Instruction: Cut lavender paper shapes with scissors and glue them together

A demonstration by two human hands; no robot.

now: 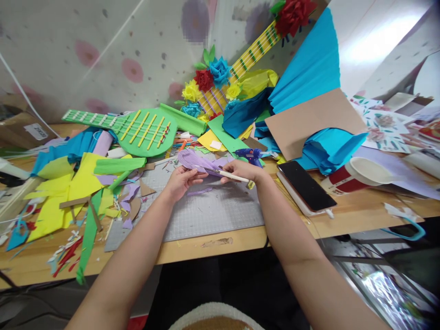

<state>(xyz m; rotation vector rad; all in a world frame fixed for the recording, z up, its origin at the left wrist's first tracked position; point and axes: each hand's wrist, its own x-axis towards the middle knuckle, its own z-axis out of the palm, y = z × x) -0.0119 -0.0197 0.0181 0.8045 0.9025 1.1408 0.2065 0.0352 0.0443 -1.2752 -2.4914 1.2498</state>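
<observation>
My left hand [184, 179] is closed on a strip of lilac crepe paper [197, 161] held above a grey cutting mat [213, 213]. My right hand [242, 171] grips a thin white stick [230, 175] that lies across the paper, with its end reaching toward the left hand. Both hands hover over the mat's far edge, close together. A loose lilac scrap [199, 190] lies on the mat just under them.
A blue glue gun [252, 155] lies behind my right hand. A black phone [305, 185] and a red paper cup [357, 174] sit to the right. Green paper guitar [144, 130], paper flowers [206, 80], blue crepe [309, 68], brown card [309, 121] and yellow and green scraps [68, 188] crowd the wooden table [343, 215].
</observation>
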